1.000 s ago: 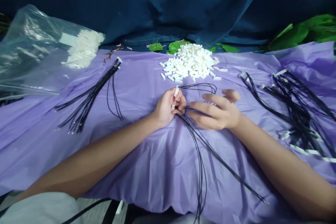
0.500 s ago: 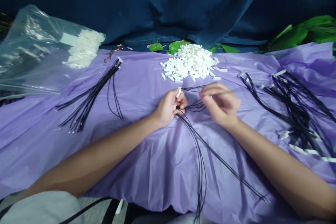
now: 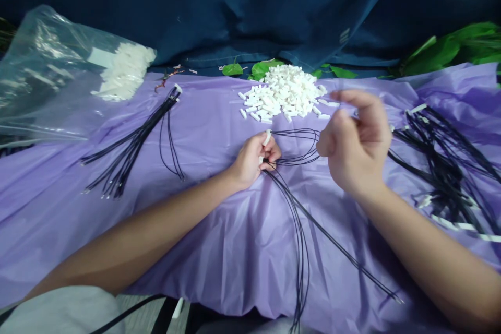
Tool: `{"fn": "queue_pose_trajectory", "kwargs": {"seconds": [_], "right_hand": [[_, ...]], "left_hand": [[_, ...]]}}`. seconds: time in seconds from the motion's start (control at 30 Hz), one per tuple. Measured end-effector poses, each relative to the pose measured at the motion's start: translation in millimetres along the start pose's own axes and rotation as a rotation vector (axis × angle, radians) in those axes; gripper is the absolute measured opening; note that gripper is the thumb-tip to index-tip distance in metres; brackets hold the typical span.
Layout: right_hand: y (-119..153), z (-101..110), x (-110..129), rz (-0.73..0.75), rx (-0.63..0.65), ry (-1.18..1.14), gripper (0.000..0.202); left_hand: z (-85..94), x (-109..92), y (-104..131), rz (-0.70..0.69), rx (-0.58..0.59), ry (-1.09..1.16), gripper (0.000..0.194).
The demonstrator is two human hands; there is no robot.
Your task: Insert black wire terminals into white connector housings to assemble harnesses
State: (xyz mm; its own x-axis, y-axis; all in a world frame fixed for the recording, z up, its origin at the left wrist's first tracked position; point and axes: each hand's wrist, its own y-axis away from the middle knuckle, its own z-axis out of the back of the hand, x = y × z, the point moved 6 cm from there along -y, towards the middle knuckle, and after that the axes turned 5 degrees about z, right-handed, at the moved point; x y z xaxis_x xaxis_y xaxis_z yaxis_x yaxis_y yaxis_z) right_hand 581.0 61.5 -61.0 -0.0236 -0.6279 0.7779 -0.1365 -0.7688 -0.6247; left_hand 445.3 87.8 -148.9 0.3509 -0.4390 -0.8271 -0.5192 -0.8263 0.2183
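My left hand (image 3: 256, 159) is closed around a white plastic connector (image 3: 267, 138) and the black wires fitted to it; a second white end shows lower in the fingers. Some wires (image 3: 299, 160) bend to the right in a loop, while others hang down over the cloth towards me. My right hand (image 3: 354, 141), blurred by motion, is raised just right of this loop. Its index finger and thumb are apart, the other fingers are curled, and I see nothing held in it. Whether it touches the loop I cannot tell.
A heap of white connectors (image 3: 289, 91) lies beyond my hands on the purple cloth (image 3: 211, 109). Wire bundles lie at left (image 3: 135, 143) and right (image 3: 442, 162). A clear plastic bag (image 3: 55, 83) with white pieces sits far left. Green leaves (image 3: 450, 49) edge the back.
My right hand has moved right and up, away from the wires by my left hand, and its fingers have spread. The wire loop shows more fully. The left hand stays almost in place.
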Motion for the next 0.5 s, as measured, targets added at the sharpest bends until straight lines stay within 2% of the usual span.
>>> {"fn": "queue_pose_trajectory", "kwargs": {"seconds": [0.07,0.17,0.33,0.5], "right_hand": [[8,-9,4,0.073,0.101,0.164,0.01],[9,-11,1,0.046,0.159,0.227,0.008],[-14,6,11,-0.039,0.036,0.042,0.007],[-27,20,17,-0.096,-0.1,0.059,0.016]], "left_hand": [[0.6,0,0,-0.005,-0.01,0.006,0.024],[0.4,0,0,-0.001,0.001,0.008,0.024],[0.3,0,0,-0.021,0.023,-0.006,0.022],[0.5,0,0,-0.021,0.024,0.0,0.024]]}}
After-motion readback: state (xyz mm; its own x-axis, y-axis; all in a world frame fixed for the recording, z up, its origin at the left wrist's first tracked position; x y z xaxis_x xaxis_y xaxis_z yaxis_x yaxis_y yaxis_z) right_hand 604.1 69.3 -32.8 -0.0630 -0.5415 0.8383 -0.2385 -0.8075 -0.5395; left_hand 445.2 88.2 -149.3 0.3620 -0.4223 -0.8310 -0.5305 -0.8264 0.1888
